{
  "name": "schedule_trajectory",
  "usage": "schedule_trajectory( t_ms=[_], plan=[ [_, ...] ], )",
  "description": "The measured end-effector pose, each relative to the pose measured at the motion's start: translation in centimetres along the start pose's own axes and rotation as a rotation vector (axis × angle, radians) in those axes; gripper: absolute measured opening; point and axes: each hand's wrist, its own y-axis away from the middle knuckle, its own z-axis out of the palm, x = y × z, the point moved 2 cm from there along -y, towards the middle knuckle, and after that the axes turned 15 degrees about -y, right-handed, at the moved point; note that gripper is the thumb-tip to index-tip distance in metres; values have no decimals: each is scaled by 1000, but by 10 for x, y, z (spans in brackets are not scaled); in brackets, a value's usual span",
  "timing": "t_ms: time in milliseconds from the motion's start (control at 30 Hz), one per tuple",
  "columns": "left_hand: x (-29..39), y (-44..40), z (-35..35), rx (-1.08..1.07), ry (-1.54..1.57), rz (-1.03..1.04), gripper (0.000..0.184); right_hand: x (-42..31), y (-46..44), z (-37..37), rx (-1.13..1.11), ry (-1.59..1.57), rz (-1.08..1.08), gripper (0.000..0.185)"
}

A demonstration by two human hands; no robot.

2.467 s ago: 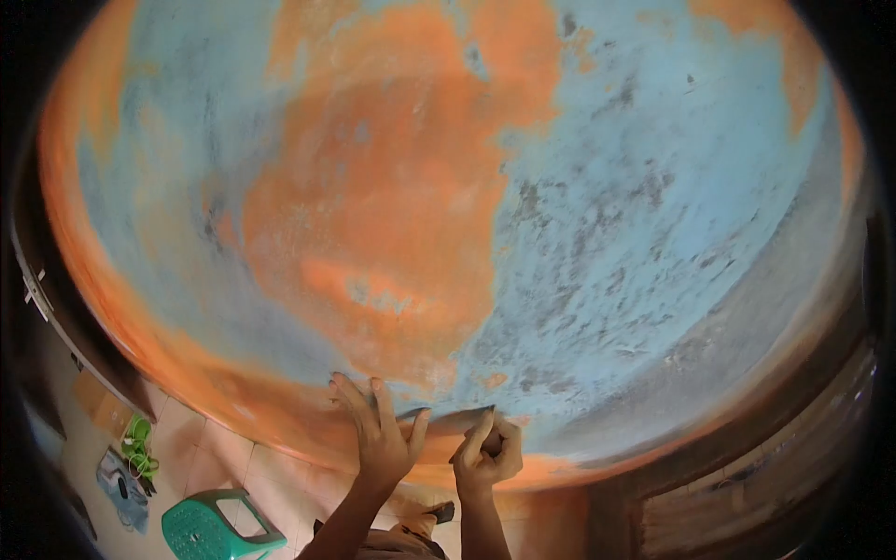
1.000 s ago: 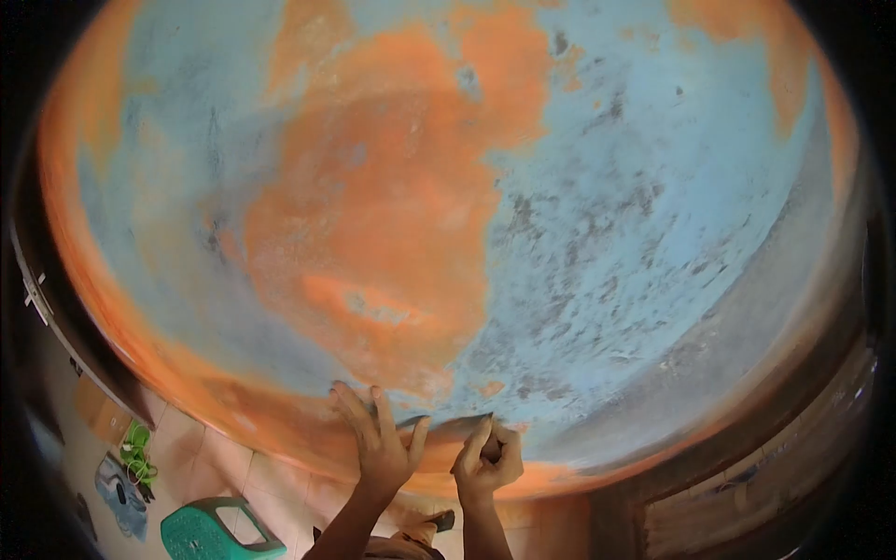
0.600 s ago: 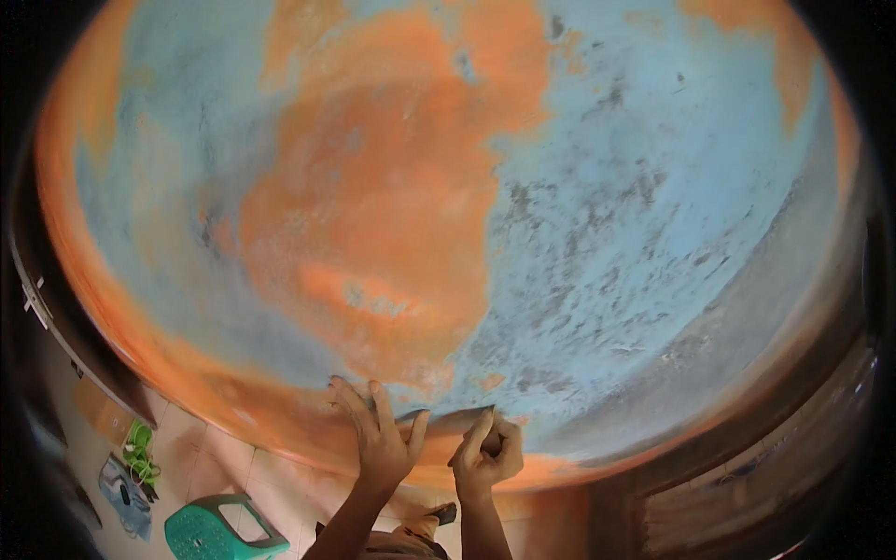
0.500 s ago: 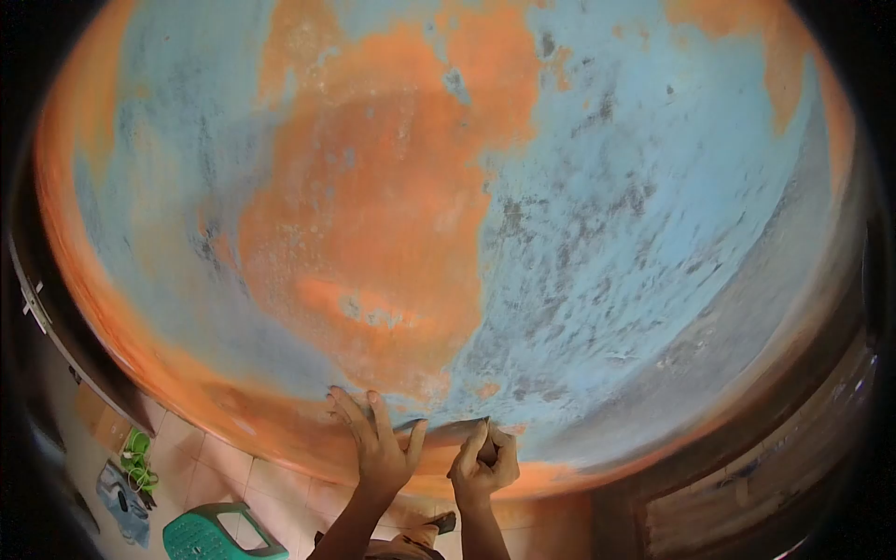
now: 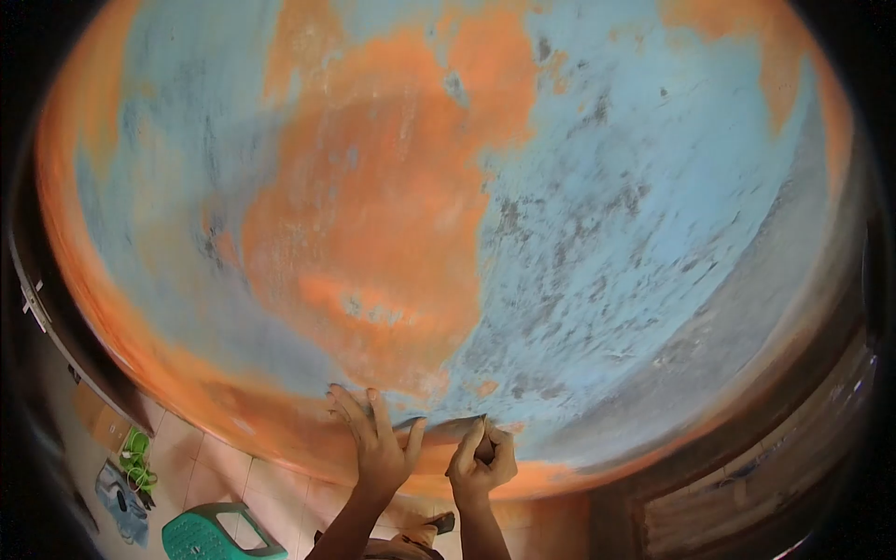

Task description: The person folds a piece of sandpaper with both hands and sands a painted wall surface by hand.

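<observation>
A large curved surface (image 5: 373,215), painted in patches of orange, light blue and grey with dark scuffs, fills most of the head view. Near its lower edge my left hand (image 5: 381,448) lies against it with the fingers spread, holding nothing. To the right of it, my right hand (image 5: 483,457) is closed, its fingertips at the surface. Something small and dark seems to be in its grip, but I cannot make out what it is. Shadows from both hands fall on the surface between them.
A green plastic stool (image 5: 201,537) stands on the tiled floor at the lower left. Beyond it lie a bright green coiled item (image 5: 138,459), a grey-blue bag-like item (image 5: 119,504) and a brown cardboard piece (image 5: 101,415). A brown framed panel (image 5: 737,504) is at the lower right.
The view has shifted slightly, so the painted patches appear a little further left. My right hand's fingertips sit slightly lower and further left in the view. My left hand keeps its spread pose.
</observation>
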Motion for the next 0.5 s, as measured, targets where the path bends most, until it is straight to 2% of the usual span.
schedule_trajectory(
  t_ms=[133, 500],
  plan=[
    [3, 5, -3, -4, -8, 13, 93, 0, 3, -7, -14, -36, 132, 11],
    [3, 1, -3, -16, -4, -1, 95, 1, 3, -5, 26, 2, 74, 9]
  ],
)
